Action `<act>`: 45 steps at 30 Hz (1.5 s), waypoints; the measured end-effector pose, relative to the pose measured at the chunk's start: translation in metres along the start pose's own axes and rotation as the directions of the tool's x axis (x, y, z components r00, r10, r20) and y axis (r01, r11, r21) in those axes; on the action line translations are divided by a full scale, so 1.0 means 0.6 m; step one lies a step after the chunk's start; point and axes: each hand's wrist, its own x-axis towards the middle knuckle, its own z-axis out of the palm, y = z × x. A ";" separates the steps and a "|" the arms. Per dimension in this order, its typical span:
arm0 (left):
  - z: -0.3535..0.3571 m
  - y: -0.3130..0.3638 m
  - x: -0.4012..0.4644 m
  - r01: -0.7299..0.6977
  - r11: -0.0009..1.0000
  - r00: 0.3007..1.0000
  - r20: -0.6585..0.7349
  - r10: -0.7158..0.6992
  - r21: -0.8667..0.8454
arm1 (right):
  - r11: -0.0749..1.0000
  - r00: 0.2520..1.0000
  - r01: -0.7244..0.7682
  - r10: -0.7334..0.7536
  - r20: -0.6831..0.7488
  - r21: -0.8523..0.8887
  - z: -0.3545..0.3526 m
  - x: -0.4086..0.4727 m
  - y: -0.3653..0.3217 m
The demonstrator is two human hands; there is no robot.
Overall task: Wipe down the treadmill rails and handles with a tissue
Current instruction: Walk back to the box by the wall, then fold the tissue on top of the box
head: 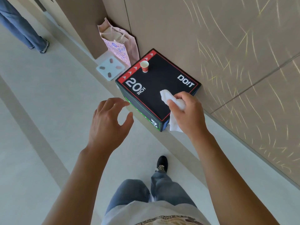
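My right hand (186, 114) grips a crumpled white tissue (167, 96) above the near corner of a black plyo box (155, 85). One end of the tissue sticks out past my fingers and another hangs below my palm. My left hand (108, 122) hovers just left of the box with fingers spread and loosely curved, holding nothing. No treadmill is in view.
A red paper cup (144, 66) stands on the box near its far edge. A pink paper bag (118, 44) leans on the wall behind, with a white bathroom scale (110, 69) on the floor. Another person's legs (24, 28) stand at top left. A wall runs along the right.
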 end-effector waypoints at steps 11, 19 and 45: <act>0.161 -0.121 0.158 -0.070 0.997 0.982 0.172 0.074 -0.029 | 0.980 0.990 -0.129 0.135 0.029 -0.151 0.111 0.105 0.117; 0.335 -0.196 0.277 -0.178 0.977 0.950 0.240 0.202 -0.117 | 0.958 0.974 -0.224 0.224 -0.023 -0.178 0.229 0.156 0.238; 0.972 -0.434 0.447 -0.249 0.918 0.951 0.101 0.292 -0.310 | 0.852 0.997 0.004 0.035 0.064 -0.524 0.635 0.335 0.739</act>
